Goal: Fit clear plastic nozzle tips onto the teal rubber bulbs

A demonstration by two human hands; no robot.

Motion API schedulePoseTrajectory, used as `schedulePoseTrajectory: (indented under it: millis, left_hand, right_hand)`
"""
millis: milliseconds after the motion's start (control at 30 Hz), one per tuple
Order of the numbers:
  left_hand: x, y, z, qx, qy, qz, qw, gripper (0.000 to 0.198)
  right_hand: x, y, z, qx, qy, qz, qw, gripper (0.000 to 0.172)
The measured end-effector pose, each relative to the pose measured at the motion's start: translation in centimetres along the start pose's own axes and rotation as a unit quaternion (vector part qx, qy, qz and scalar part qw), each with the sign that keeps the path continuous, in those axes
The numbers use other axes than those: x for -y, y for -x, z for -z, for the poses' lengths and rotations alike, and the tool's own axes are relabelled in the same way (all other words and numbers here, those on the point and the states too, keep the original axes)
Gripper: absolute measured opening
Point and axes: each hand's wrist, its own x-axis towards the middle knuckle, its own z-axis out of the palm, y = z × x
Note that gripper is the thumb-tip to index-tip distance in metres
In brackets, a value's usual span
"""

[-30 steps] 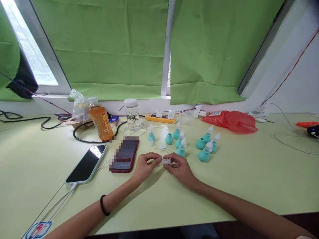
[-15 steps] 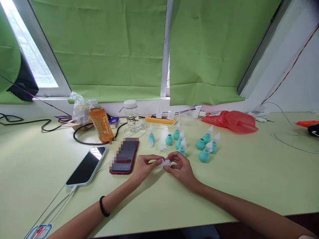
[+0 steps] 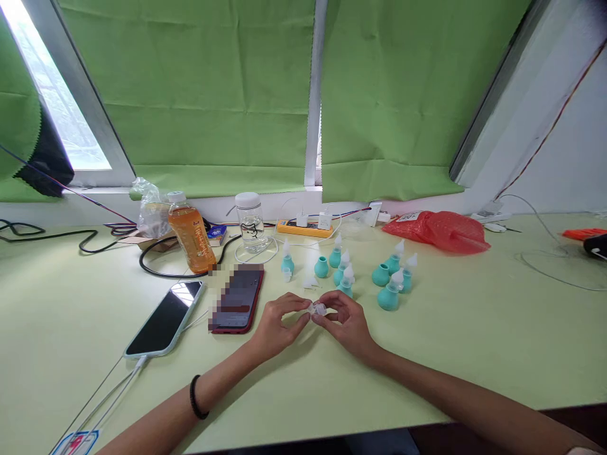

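Between my two hands is a small translucent white plastic nozzle piece point(image 3: 319, 309). The fingertips of my left hand point(image 3: 283, 321) pinch its left end, and my right hand point(image 3: 346, 321) grips its right end with thumb and fingers. Its exact shape is partly hidden by the fingers. Just beyond my hands stand several teal squeeze bulbs point(image 3: 389, 297) with clear pointed tips. Two teal bulbs, one open-mouthed bulb point(image 3: 321, 267) and another open bulb point(image 3: 380, 275), have no tip on them. A small clear tip point(image 3: 310, 282) lies on the table near my fingers.
To the left lie a white-cased phone point(image 3: 164, 320) and a red-cased phone point(image 3: 238, 300). Behind them stand an orange drink bottle point(image 3: 192, 237) and a clear water bottle point(image 3: 251, 224). A yellow power strip point(image 3: 303, 228) and a red plastic bag point(image 3: 439, 232) lie at the back.
Both hands stay in nearly the same place with the nozzle piece. The left thumb and fingers have shifted slightly on it. The whole view has moved a little.
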Motion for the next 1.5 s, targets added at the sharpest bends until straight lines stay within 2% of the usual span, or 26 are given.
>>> schedulePoseTrajectory:
  millis: [200, 333, 400, 500, 567, 667, 733, 800, 900, 1000, 1133, 1233, 1333, 1433, 1500]
  left_hand:
    - [-0.2, 0.3, 0.1, 0.048, -0.063, -0.006, 0.997, 0.018]
    - [0.0, 0.6, 0.0, 0.052, -0.069, -0.008, 0.996, 0.017]
    - [-0.2, 0.7, 0.0, 0.049, -0.047, 0.01, 0.998, 0.017]
    - [-0.6, 0.4, 0.1, 0.056, 0.043, 0.081, 0.994, 0.015]
    - [-0.7, 0.1, 0.2, 0.067, 0.145, 0.149, 0.976, 0.013]
    - [-0.3, -0.1, 0.2, 0.054, 0.31, 0.247, 0.917, 0.016]
    - [0.1, -0.1, 0.0, 0.049, 0.379, 0.293, 0.876, 0.022]
    - [0.5, -0.1, -0.1, 0.067, 0.412, 0.319, 0.851, 0.025]
    - [0.7, -0.1, -0.2, 0.09, 0.437, 0.336, 0.83, 0.024]
    - [0.5, -0.2, 0.0, 0.084, 0.458, 0.343, 0.816, 0.019]
    - [0.2, -0.3, 0.1, 0.065, 0.467, 0.345, 0.811, 0.018]
    - [0.4, -0.5, 0.2, 0.045, 0.458, 0.353, 0.814, 0.025]
    - [1.0, -0.8, 0.5, -0.014, 0.451, 0.365, 0.814, 0.029]
    - [1.7, -1.0, 0.7, -0.077, 0.444, 0.381, 0.807, 0.024]
    - [2.0, -1.0, 0.6, -0.096, 0.439, 0.385, 0.806, 0.021]
  right_hand:
    - [0.2, 0.1, 0.0, 0.008, -0.006, -0.005, 1.0, 0.022]
    - [0.2, 0.2, 0.0, 0.008, -0.019, -0.013, 1.0, 0.023]
    - [0.3, 0.2, 0.0, 0.008, -0.018, -0.011, 1.0, 0.023]
    - [0.4, 0.2, -0.1, 0.01, -0.012, -0.005, 1.0, 0.02]
    - [0.5, 0.1, -0.1, 0.008, 0.0, 0.001, 1.0, 0.018]
    - [0.6, 0.1, -0.1, -0.001, 0.034, 0.019, 0.999, 0.017]
    - [0.6, 0.2, -0.1, -0.002, 0.053, 0.039, 0.998, 0.016]
    - [0.6, 0.2, -0.1, 0.003, 0.066, 0.058, 0.996, 0.016]
    - [0.5, 0.1, 0.0, 0.016, 0.075, 0.071, 0.995, 0.016]
    - [0.4, 0.0, 0.1, 0.023, 0.084, 0.079, 0.993, 0.017]
    - [0.4, 0.1, 0.0, 0.022, 0.121, 0.106, 0.987, 0.017]
    - [0.7, 0.2, 0.1, 0.027, 0.172, 0.16, 0.972, 0.028]
    - [1.2, 0.1, 0.5, 0.04, 0.244, 0.242, 0.938, 0.042]
    - [2.0, -0.4, 0.8, 0.037, 0.321, 0.301, 0.897, 0.04]
    - [2.6, -1.2, 0.9, 0.031, 0.38, 0.306, 0.872, 0.034]
